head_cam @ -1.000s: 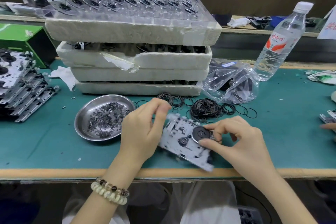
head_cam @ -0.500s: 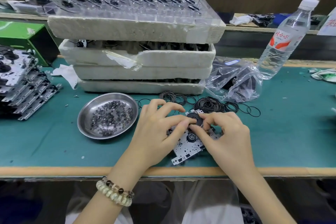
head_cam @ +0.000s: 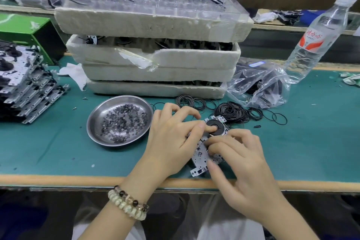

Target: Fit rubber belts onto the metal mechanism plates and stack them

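steel dish (head_cam: 91, 126) holding small washers (head_cam: 122, 121) | stacked foam trays (head_cam: 155, 25) behind it | water bottle (head_cam: 315, 39) right | green box (head_cam: 21, 27) left

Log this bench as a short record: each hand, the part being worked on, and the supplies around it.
Workpiece: perforated metal mechanism plate flat on teal mat, black round wheel on its far end
Left hand: curled at the plate, one fingertip pressing the wheel
Right hand: pinching at the plate's middle
Belts: loose black rubber belts heaped behind the plate
Dish: round steel dish of small washers, left of the hands
Stack: metal plates piled far left
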Demonstrator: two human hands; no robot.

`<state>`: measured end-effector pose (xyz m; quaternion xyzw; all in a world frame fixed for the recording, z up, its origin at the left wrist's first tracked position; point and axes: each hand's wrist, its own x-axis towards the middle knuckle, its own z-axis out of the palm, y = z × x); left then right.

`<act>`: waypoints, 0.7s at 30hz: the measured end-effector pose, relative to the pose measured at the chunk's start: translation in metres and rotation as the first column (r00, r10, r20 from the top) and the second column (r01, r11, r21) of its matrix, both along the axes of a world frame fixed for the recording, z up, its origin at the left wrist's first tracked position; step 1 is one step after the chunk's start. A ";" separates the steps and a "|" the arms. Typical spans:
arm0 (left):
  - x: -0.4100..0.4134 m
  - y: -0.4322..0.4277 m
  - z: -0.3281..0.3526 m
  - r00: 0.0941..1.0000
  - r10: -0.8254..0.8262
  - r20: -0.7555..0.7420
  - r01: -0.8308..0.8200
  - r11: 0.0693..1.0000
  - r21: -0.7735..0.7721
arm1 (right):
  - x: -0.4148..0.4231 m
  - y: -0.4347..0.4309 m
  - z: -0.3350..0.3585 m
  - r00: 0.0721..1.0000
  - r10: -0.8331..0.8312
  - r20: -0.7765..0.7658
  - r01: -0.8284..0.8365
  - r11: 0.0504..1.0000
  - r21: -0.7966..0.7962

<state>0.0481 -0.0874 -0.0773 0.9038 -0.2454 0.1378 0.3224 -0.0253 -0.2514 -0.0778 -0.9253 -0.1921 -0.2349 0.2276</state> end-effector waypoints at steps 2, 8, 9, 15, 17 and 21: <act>0.001 0.000 -0.001 1.000 0.005 -0.005 -0.005 1.000 -0.009 | 0.000 -0.010 -0.001 0.999 -0.022 0.043 0.024 0.999 -0.043; 0.001 0.001 -0.003 0.998 -0.044 -0.044 0.039 0.992 -0.122 | -0.001 -0.031 -0.005 0.974 -0.225 -0.041 0.228 0.945 0.236; 0.001 0.001 -0.003 0.998 -0.039 -0.051 0.032 0.990 -0.135 | 0.001 -0.036 -0.005 0.959 -0.278 -0.063 0.285 0.925 0.250; 0.001 0.001 -0.004 0.996 -0.041 -0.077 0.030 0.991 -0.130 | 0.018 -0.061 0.007 0.860 -0.228 -0.456 0.303 0.948 0.100; 0.001 0.001 -0.005 0.998 -0.031 -0.058 0.020 0.984 -0.180 | 0.027 -0.068 0.017 0.807 -0.160 -0.568 0.260 0.961 0.098; 0.004 0.004 -0.006 1.000 0.020 -0.005 -0.020 0.937 -0.348 | 0.041 -0.074 0.038 0.640 0.062 -0.766 0.231 0.935 0.268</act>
